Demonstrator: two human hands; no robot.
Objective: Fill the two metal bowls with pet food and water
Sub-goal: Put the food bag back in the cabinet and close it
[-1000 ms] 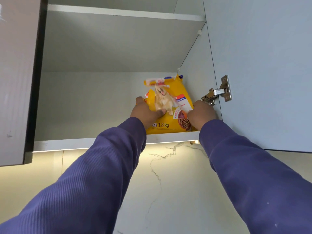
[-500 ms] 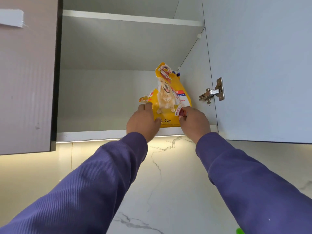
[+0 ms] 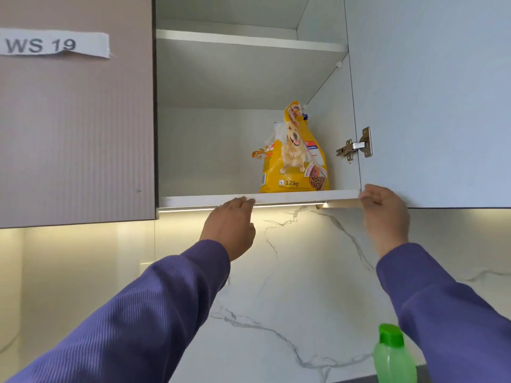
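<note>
A yellow pet food bag (image 3: 294,158) with a dog picture stands upright on the lower shelf (image 3: 210,200) of the open wall cabinet, near its right side. My left hand (image 3: 231,226) hangs just below the shelf's front edge, fingers loosely apart, holding nothing. My right hand (image 3: 384,217) is at the lower corner of the open cabinet door (image 3: 431,100), fingers curled at its edge; whether it grips the door is unclear. The metal bowls are out of sight.
A green plastic bottle (image 3: 394,355) with a green cap stands at the bottom right. A shut cabinet door (image 3: 74,134) with a "WS 19" label is on the left. A door hinge (image 3: 355,146) juts out beside the bag. Marble backsplash (image 3: 290,286) lies below.
Both hands have let go of the bag and dropped below the shelf edge. The bag now stands upright alone. My right hand has moved right to the door's corner.
</note>
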